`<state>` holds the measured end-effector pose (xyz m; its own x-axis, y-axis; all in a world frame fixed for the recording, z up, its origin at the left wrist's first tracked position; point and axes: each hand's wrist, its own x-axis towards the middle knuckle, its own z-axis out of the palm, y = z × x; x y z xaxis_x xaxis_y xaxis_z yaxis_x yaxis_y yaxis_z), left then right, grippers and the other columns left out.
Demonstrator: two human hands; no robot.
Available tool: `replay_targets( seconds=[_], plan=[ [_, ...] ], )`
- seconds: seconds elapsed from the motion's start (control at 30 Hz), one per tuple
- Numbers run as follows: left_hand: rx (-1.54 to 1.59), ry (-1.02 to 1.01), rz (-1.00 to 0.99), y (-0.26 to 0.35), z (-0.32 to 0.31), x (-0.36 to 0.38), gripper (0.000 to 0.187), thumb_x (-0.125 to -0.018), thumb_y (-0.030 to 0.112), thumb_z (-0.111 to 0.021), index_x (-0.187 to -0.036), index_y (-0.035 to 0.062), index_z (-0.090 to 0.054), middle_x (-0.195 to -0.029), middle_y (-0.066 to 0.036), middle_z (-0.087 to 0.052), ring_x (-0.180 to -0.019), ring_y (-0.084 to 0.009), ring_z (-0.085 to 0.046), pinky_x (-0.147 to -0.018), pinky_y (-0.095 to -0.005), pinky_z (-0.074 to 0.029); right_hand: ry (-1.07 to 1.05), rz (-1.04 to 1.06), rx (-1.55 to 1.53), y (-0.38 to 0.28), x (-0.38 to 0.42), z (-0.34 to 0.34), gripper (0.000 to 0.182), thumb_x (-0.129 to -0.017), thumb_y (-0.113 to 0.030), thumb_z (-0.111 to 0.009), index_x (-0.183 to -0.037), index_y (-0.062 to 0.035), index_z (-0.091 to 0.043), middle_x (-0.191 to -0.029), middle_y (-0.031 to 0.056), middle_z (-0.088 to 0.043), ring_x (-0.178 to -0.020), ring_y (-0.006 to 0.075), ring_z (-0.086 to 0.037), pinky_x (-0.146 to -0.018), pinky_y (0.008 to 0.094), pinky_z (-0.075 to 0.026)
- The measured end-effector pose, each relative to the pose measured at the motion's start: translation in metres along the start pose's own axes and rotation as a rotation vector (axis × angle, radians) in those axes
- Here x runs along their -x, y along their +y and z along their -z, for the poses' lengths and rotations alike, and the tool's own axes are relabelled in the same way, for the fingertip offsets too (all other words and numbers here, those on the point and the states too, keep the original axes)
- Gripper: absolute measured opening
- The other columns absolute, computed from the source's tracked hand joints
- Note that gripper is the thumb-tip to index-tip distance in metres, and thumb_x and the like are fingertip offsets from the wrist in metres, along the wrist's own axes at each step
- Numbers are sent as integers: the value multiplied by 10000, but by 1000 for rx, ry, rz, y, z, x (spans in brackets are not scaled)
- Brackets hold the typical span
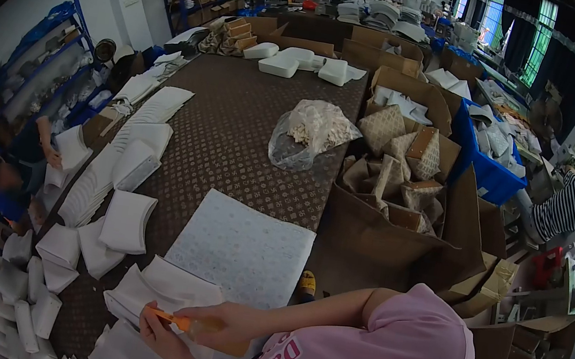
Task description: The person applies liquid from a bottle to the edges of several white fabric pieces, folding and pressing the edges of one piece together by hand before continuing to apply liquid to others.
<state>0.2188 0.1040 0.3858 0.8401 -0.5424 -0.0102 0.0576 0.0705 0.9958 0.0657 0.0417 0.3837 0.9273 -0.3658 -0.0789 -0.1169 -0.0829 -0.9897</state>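
My right hand [225, 324] is wrapped round a yellowish, see-through bottle [234, 347] with an orange top. At the tip, the fingers of my left hand [162, 334] are closed on the orange cap [178, 321]. My fingers partly hide the bottle. Under and beside both hands lie white curved padded pieces [129, 291], near a pale patterned sheet [240, 247] on the brown patterned table [235, 134].
White pieces [124, 226] line the table's left side. A plastic bag of small pale bits [317, 128] lies near the right edge. Cardboard boxes of patterned pieces [409, 160] and a blue crate [488, 157] stand right. A co-worker's hand [52, 155] shows left.
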Motion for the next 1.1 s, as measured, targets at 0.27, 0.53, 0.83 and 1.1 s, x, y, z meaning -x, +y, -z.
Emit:
replay_targets(
  seconds=[0.27, 0.53, 0.83, 1.1],
  plan=[
    [1, -29, -39, 1, -5, -6, 271, -975, 216, -466, -1036, -9, -604, -804, -22, -556, -721, -101, -499, -624, -234, -408, -362, -45, -794, 12, -27, -5, 654, -927, -452, -476, -1469, -157, -257, -1399, 74, -373, -1253, 167, -392, -997, 280, -348],
    [-17, -52, -50, 0, -11, -14, 260, -974, 214, -464, -1008, -6, -600, -815, -28, -558, -727, -111, -504, -631, -241, -414, -219, -83, -487, -2, -50, 1, 630, -912, -472, -489, -1443, -172, -329, -1345, 76, -443, -1209, 174, -437, -975, 292, -373],
    [-34, -61, -76, 2, -21, -30, 252, -973, 211, -463, -976, -3, -595, -827, -36, -560, -734, -122, -510, -640, -249, -421, -160, -54, -381, 10, -58, 4, 592, -921, -434, -480, -1436, -178, -342, -1320, 66, -469, -1152, 175, -488, -941, 287, -407],
    [-50, -60, -144, -3, -19, -37, 247, -971, 208, -462, -948, -1, -591, -838, -43, -562, -741, -132, -515, -648, -257, -427, -331, -64, -1012, 1, -39, 30, 740, -920, -474, -475, -1482, -126, -143, -1164, 116, -519, -962, 196, -589, -713, 352, -547]
  ],
)
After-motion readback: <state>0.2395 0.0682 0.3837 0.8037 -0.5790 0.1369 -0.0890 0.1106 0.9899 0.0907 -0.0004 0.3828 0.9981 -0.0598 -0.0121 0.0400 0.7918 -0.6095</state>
